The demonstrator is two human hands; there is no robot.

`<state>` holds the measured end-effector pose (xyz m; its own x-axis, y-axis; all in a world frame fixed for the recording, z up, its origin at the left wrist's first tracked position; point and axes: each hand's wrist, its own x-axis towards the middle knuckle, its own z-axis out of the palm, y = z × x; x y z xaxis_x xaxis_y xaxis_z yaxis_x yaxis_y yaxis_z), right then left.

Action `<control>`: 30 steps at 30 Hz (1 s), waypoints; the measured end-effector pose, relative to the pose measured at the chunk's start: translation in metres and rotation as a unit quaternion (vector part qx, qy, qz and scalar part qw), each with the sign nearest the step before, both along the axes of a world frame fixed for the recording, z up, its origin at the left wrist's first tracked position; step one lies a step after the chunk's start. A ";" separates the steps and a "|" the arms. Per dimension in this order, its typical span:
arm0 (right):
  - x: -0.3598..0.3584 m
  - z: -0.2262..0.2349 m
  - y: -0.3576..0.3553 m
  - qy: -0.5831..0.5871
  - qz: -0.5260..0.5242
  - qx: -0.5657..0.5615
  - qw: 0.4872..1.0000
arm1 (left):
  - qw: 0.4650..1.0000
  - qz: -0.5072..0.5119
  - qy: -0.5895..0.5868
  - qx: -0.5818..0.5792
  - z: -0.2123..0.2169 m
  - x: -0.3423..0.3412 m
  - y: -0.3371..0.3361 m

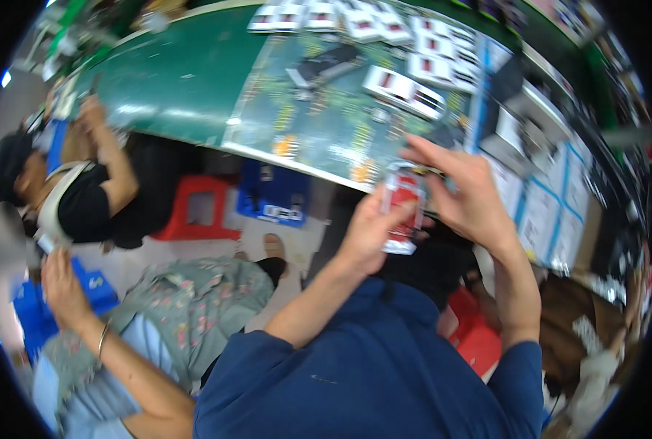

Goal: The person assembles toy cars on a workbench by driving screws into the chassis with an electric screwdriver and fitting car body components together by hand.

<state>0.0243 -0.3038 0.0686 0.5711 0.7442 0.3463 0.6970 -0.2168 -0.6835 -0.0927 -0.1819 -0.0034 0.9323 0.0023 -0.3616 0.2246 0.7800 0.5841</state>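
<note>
My left hand (370, 233) is closed around a small oblong red-and-silver piece (405, 192), the thumb lying across its face. The piece is held upright just off the table's near edge; its kind is not clear. Beside its upper end my right hand (461, 183) has fingers and thumb apart. A small dark bit shows near those fingertips, too blurred to make out. On the table (183, 88) ahead lies a white oblong piece with dark and red panels (404, 93), and a black oblong piece (323, 66) is to its left.
Several similar white pieces (362, 20) stand in rows at the back. Small yellow and green parts (286, 146) lie on a clear sheet. Open boxes (512, 135) are at right. Co-workers sit at left, one's hand (62, 289) close by. A red stool (200, 208) stands under the table.
</note>
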 end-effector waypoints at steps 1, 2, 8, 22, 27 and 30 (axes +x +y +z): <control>-0.001 0.001 -0.002 -0.001 -0.007 -0.030 1.000 | 1.000 0.002 0.015 -0.003 0.003 0.000 0.000; -0.004 0.003 -0.003 -0.046 -0.021 -0.087 0.995 | 1.000 -0.003 0.007 0.001 0.000 0.000 0.001; -0.015 -0.005 -0.014 -0.104 -0.004 -0.136 0.985 | 0.999 -0.030 -0.015 0.006 -0.001 0.001 -0.017; -0.016 -0.008 -0.046 0.066 -0.082 -0.048 0.993 | 0.999 -0.038 0.003 0.003 0.013 0.000 -0.018; -0.018 -0.020 -0.043 0.048 -0.078 -0.029 0.995 | 0.999 -0.032 0.006 -0.001 0.009 -0.001 -0.020; -0.020 -0.017 -0.035 0.003 -0.080 -0.048 0.996 | 0.999 -0.032 -0.002 -0.003 0.006 -0.001 -0.023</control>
